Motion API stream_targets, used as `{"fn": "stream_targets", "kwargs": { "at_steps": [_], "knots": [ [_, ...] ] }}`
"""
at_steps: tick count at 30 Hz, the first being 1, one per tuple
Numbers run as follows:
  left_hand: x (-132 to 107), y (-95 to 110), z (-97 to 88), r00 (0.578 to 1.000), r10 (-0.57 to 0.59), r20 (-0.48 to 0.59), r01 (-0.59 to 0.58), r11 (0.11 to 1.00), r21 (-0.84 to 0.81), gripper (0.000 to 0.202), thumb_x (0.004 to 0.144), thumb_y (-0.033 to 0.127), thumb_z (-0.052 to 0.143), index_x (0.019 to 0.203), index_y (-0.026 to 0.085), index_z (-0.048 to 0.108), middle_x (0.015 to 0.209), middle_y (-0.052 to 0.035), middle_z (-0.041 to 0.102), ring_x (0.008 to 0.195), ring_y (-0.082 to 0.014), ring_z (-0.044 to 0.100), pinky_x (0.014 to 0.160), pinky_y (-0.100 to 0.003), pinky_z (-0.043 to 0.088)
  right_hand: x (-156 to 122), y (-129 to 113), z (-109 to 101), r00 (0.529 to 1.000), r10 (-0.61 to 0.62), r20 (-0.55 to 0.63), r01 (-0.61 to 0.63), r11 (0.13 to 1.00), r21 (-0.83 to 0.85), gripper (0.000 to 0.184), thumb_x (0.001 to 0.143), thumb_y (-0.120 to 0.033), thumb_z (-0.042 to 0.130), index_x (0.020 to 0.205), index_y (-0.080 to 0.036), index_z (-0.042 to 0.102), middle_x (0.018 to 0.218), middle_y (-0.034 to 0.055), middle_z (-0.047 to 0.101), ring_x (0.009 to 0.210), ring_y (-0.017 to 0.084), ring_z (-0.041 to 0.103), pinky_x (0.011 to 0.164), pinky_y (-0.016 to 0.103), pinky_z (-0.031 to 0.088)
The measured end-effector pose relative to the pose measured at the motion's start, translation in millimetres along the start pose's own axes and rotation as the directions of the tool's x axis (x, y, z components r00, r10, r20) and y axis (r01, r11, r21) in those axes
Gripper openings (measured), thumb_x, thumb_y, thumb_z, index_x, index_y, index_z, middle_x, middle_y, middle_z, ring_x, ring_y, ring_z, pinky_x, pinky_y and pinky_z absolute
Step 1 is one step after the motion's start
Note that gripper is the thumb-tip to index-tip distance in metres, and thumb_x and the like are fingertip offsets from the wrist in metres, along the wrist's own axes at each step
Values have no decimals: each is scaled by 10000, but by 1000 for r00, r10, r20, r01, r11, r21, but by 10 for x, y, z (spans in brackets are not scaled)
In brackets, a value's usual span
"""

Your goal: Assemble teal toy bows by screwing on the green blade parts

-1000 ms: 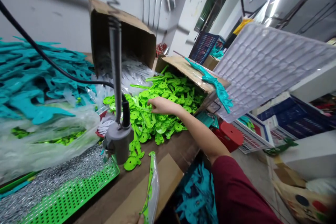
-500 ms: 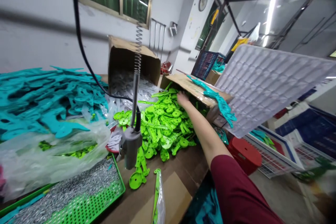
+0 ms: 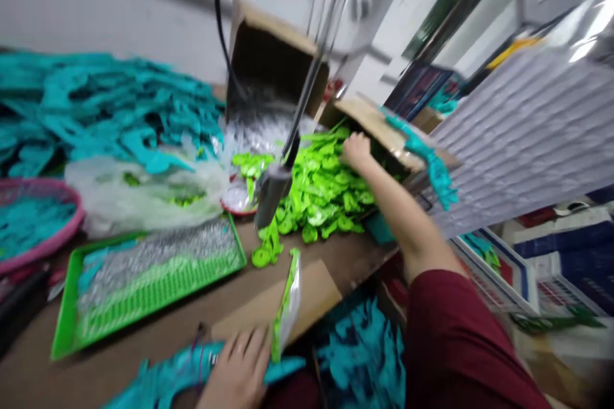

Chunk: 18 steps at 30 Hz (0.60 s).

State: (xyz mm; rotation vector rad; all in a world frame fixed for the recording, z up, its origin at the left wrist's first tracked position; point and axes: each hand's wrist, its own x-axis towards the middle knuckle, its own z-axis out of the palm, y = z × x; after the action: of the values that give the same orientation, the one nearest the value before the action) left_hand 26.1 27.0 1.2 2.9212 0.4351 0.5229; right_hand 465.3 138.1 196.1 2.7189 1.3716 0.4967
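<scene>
At the mouth of a tipped cardboard box (image 3: 374,124), my right hand (image 3: 356,148) is on the upper edge of a heap of bright green plastic parts (image 3: 321,182). Its fingers are curled in; what lies in them is hidden. My left hand (image 3: 240,364) is at the near table edge, its fingers closed over a long teal plastic part (image 3: 185,367). Beside it, a green part in a clear bag (image 3: 289,307) lies on a flat piece of cardboard (image 3: 319,284). Motion blurs the picture.
A hanging electric screwdriver (image 3: 274,192) is before the green heap. A green tray (image 3: 163,297) holds small metal pieces. At left are a pink basin (image 3: 79,211) and a teal heap (image 3: 110,108). More teal parts (image 3: 362,358) lie below the table edge.
The view has swung down and left, bringing the pink basin into sight. My left hand has come into view on the teal part. My right hand stays at the green heap, its fingers more curled.
</scene>
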Motion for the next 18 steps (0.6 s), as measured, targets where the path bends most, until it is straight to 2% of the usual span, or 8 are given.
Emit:
{"fn": "stream_targets", "kwargs": {
  "at_steps": [2,4,6,8,12,13,15,18],
  "knots": [
    [-10,54,-54,992,5,125,-3,1000,-15,371,867,159,630,1233,130,676,1146,-140,694,1070,-306,636,924,-451,530,-103,-17,122,1000,15,11,-14,998,-65,516,962,-496,552,1044,-6,693,1243,300,607,1294,482,521,990,633,445],
    [27,64,-87,976,-8,216,20,998,-55,414,880,152,613,1289,91,631,1181,-169,668,1127,-322,606,961,-465,500,-196,49,250,999,-42,-5,42,995,-92,587,872,-632,599,884,-59,727,1182,315,647,1265,557,522,954,685,407],
    [78,57,-104,967,-11,253,29,997,-65,411,886,161,614,1288,73,618,1192,-180,651,1122,-330,591,962,-470,490,-347,167,287,982,-145,-118,136,988,-75,659,677,-803,660,672,-145,703,958,250,737,1102,560,632,828,663,442],
    [111,55,-121,965,0,260,15,998,-53,397,892,184,620,1269,63,622,1179,-180,650,1102,-334,587,949,-469,490,-604,291,188,975,-149,-162,136,987,-87,726,597,-893,599,586,-170,665,829,219,753,1007,522,687,740,594,446],
    [89,36,-132,969,16,247,-1,998,-62,401,932,240,601,1291,60,608,1229,-192,646,1124,-333,591,967,-475,479,-1358,480,-142,983,-17,-181,0,996,-94,593,772,-741,561,788,-170,722,884,208,740,996,426,715,734,525,461],
    [63,26,-132,973,15,230,4,997,-83,408,944,254,592,1304,62,601,1258,-197,640,1149,-335,590,991,-485,468,-1562,518,-186,981,25,-194,-31,999,-25,517,806,-691,565,828,-199,724,851,169,730,972,393,720,733,515,471],
    [-15,21,-150,987,6,160,18,989,-145,432,967,290,575,1336,66,580,1315,-204,623,1216,-343,575,1050,-510,433,-1979,560,-199,992,52,-115,-14,952,305,348,863,-608,551,845,-300,710,764,93,687,856,305,712,660,453,480],
    [-160,113,-245,996,-66,64,84,936,-343,466,986,332,562,1401,123,525,1349,-168,618,1267,-310,565,1089,-491,431,-2676,393,-77,999,9,32,-29,693,720,355,938,-568,356,981,-375,651,738,63,616,639,236,616,473,381,393]
  ]
}}
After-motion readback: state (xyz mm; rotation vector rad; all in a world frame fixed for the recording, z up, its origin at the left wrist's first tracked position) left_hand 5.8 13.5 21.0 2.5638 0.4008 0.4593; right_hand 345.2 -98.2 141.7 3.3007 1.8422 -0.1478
